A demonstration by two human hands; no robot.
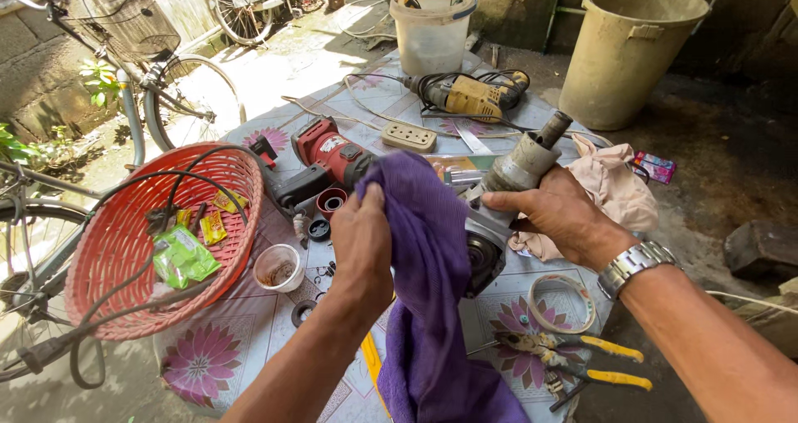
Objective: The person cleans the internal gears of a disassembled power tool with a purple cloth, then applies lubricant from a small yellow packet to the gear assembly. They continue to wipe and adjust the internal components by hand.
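Purple cloth (428,290), soft and limp, hangs from the left hand (362,236), its grip pinched on the top edge. The right hand (555,215) clamps a grey angle grinder body (507,186), probably heavy, rigid, best held round its barrel. At 9 o'clock, a red basket (125,215) holds cable and packets; a white cup (278,267) stands beside it.

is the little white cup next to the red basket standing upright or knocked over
Upright. The small white cup stands on the flowered tablecloth beside the red basket, its open mouth facing up, with brownish contents visible inside.
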